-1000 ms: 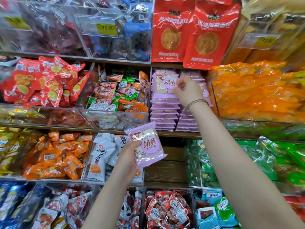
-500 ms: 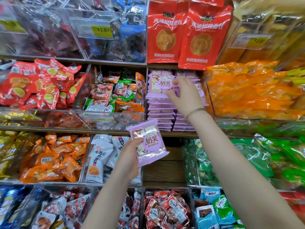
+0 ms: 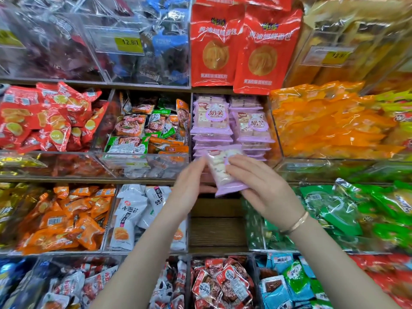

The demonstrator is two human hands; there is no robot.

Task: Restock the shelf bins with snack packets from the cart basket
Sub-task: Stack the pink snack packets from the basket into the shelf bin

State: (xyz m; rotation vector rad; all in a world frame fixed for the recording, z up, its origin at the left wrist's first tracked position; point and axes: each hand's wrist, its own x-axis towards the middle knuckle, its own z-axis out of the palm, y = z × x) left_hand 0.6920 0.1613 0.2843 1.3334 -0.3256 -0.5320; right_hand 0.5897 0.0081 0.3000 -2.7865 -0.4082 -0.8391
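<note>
right hand (image 3: 263, 188) is grasping the purple packet (image 3: 225, 172), its fingers lying over the packet's face. left hand (image 3: 189, 184) is meeting the packet's left edge, but blur is hiding whether it is pinching or only touching. the packet is hanging just in front of the purple bin (image 3: 276, 130) on the middle shelf (image 3: 66, 179), not yet inside it. the cart basket is not showing.

the biggest risk, as i am judging it, is coming from the bin: it is looking nearly full. the left stack (image 3: 210, 117) is standing higher, with its top packet tipping up. pushing another packet on there could be sending the top few sliding over the front and down into the lower bins. the right stack (image 3: 253, 127) is sitting lower and seems the safer spot. a smaller risk is the glossy film slipping while two hands are sharing it. the smallest is a hard squeeze crushing the pale pieces inside.
</note>
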